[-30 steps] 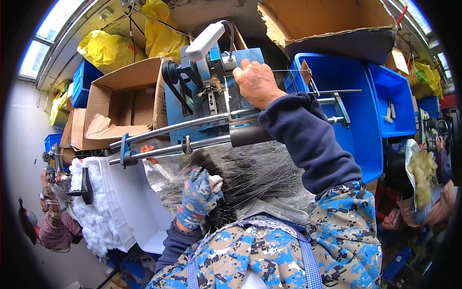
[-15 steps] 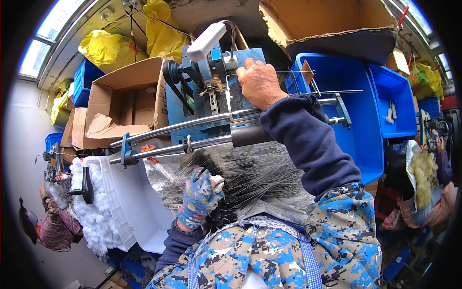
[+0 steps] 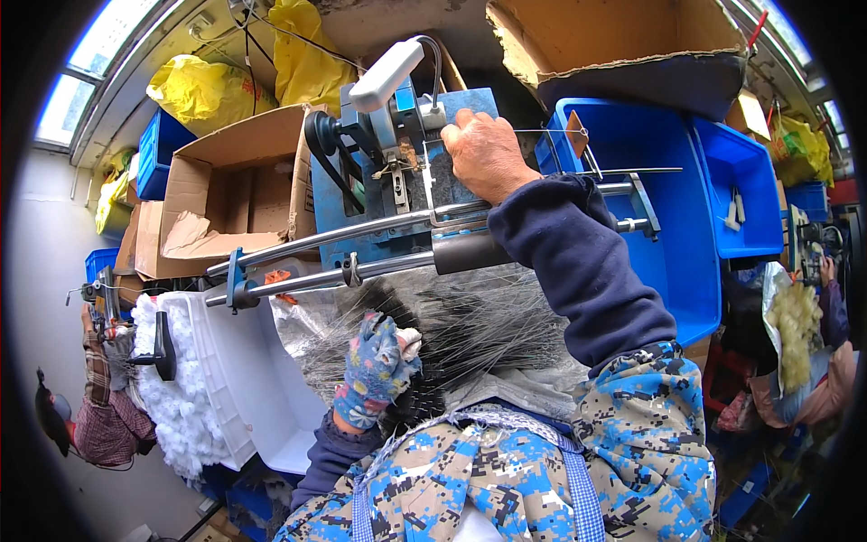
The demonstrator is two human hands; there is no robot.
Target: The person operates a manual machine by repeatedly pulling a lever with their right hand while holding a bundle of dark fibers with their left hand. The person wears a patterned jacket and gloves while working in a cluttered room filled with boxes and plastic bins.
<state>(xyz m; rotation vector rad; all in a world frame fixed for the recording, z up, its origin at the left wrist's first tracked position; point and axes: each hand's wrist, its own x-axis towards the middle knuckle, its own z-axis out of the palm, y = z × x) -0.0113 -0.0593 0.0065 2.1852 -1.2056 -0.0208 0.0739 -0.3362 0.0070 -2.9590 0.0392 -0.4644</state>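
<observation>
My left hand (image 3: pixel 377 366), in a flowered glove with pale fingertips showing, is closed over a heap of thin metal wires (image 3: pixel 488 316) with dark bristles (image 3: pixel 420 397) under and beside it. Whatever it holds is hidden. My bare right hand (image 3: pixel 488 158) has its fingers curled down at the bed of a blue bench machine (image 3: pixel 361 203). A thin rod (image 3: pixel 542 133) runs from beside this hand to a small orange-brown plate (image 3: pixel 576 134); the fingers hide what they grip. Two steel rails (image 3: pixel 316 274) cross the machine's front, with a dark sleeve (image 3: pixel 470 251) on the nearer one.
A cardboard box (image 3: pixel 235 190) stands left of the machine, a large blue bin (image 3: pixel 668 253) right of it. At lower left is a white tub (image 3: pixel 271 388) beside white fluff (image 3: pixel 172 415). Co-workers sit at the far left (image 3: pixel 108 425) and far right (image 3: pixel 817 379).
My right hand has shifted very slightly left; my left hand stays almost where it was. At the far left, the co-worker's arm has stretched up toward their machine.
</observation>
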